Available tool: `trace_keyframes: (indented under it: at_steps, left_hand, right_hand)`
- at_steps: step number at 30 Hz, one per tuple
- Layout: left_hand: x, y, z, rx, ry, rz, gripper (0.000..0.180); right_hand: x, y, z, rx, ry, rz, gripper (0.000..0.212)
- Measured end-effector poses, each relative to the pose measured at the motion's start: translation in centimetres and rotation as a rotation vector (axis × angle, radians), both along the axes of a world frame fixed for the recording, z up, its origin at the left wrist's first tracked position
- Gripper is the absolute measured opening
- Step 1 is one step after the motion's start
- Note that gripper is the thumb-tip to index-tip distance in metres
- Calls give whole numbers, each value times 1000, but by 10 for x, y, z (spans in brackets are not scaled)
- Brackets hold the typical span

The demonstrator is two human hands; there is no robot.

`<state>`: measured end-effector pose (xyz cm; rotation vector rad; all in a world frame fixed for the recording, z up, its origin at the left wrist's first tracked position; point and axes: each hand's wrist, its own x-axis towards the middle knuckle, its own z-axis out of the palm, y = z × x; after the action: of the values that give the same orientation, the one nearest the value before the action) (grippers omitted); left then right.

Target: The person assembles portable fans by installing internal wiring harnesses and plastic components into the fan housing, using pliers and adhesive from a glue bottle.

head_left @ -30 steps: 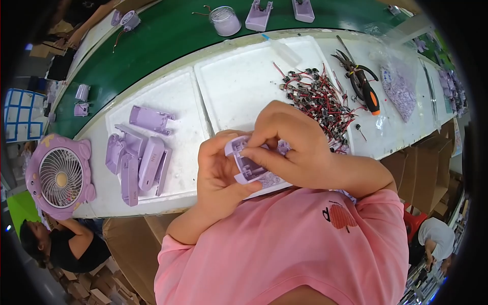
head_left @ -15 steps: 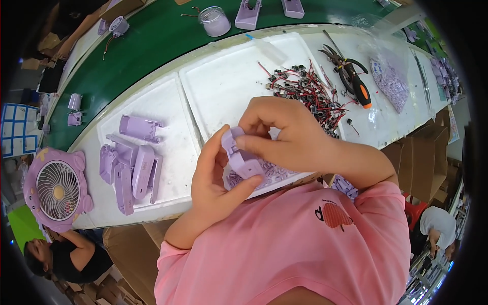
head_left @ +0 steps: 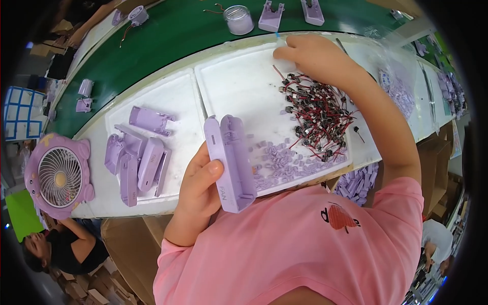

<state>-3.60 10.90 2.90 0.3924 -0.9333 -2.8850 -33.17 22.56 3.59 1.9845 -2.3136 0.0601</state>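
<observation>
My left hand (head_left: 197, 184) is closed round a long, hollow lilac plastic housing (head_left: 239, 168), thumb on its side wall and open side showing. It is held tilted above the near edge of the white tray (head_left: 223, 76). At the far side of the tray, my right hand (head_left: 319, 57) has its fingers closed on a translucent squeeze bottle (head_left: 286, 64) with a blue tip; the hand partly hides it. Between the hands lie a heap of small circuit boards with red and black wires (head_left: 323, 119) and many tiny lilac plastic pieces (head_left: 284, 161).
More lilac housings (head_left: 152, 160) lie on the left tray, beside a lilac round fan (head_left: 60, 175). A green conveyor belt (head_left: 178, 33) runs behind, carrying a clear jar (head_left: 239, 21) and housings. A plastic bag of lilac pieces (head_left: 399, 94) sits right. Another person (head_left: 76, 249) is at lower left.
My right hand has left the housing and moved up to the squeeze bottle at the far side. My left hand has turned the housing, so its long open side shows.
</observation>
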Motion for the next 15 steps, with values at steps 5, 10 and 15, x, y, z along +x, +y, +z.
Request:
trace_keyframes:
  at_steps: [5, 10, 15]
  left_hand:
    - [-2, 6, 9, -196, -181, 77, 79]
    - [2, 3, 8, -78, -26, 14, 69]
    - [-2, 6, 14, -110, -30, 12, 71]
  right_hand:
    - [62, 0, 21, -503, -825, -63, 24]
    - [113, 18, 61, -427, -1219, -88, 24]
    - [125, 18, 57, -508, -1285, -27, 23]
